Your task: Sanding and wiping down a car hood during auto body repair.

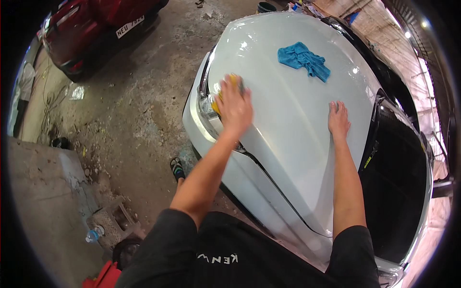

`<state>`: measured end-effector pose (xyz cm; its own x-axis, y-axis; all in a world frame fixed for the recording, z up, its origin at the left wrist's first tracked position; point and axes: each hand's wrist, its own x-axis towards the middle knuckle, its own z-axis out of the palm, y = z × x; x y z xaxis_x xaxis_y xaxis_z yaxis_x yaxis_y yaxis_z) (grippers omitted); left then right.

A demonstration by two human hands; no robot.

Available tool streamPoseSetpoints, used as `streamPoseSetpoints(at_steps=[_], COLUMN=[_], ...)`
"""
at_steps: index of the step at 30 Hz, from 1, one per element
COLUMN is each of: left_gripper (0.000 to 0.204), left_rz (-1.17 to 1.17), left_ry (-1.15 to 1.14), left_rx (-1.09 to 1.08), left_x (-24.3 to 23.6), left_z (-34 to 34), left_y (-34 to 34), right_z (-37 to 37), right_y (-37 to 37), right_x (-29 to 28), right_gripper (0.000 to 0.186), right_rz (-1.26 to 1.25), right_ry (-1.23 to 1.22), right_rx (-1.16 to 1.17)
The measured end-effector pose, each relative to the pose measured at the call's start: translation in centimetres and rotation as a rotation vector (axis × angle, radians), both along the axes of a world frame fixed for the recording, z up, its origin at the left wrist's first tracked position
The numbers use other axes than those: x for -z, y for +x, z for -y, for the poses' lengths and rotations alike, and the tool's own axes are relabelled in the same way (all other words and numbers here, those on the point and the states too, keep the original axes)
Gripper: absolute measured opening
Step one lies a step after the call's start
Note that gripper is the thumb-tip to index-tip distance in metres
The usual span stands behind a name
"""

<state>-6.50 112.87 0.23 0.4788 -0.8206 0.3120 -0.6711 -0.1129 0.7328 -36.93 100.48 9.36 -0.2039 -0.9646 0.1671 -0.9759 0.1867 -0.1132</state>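
My left hand (235,109) presses a yellow wiping pad or cloth (216,104) against the front edge of a white car hood (293,115), just above the headlight (205,109). Most of the yellow thing is hidden under the palm, and the fingers are slightly blurred. Farther right, my right hand (339,119) lies flat on the hood with its fingers out, holding nothing. A crumpled blue cloth (303,60) rests on the far part of the hood, beyond both hands.
The dark windshield (396,187) and a wiper (370,154) lie to my right. At the far left stands a red car (91,29). A plastic bottle (95,234) sits by a worn stool (115,222) at the lower left. Small debris dots the rough concrete floor (129,120).
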Motion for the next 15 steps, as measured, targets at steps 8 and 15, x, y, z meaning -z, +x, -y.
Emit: streamPoseSetpoints(at_steps=[8,15], left_gripper=[0.073,0.079], left_rz=[-0.174,-0.147], left_ry=[0.083,0.074], left_rx=[-0.065,0.059], left_x=[-1.3,0.2], left_z=[0.9,-6.2], left_y=[1.1,-6.7], right_z=[0.2,-0.1], right_y=[-1.4,-2.6], right_x=[0.2,0.5], right_gripper=[0.061,0.063], right_rz=[-0.027,-0.057], right_ry=[-0.018,-0.002], right_rx=[-0.008,0.029])
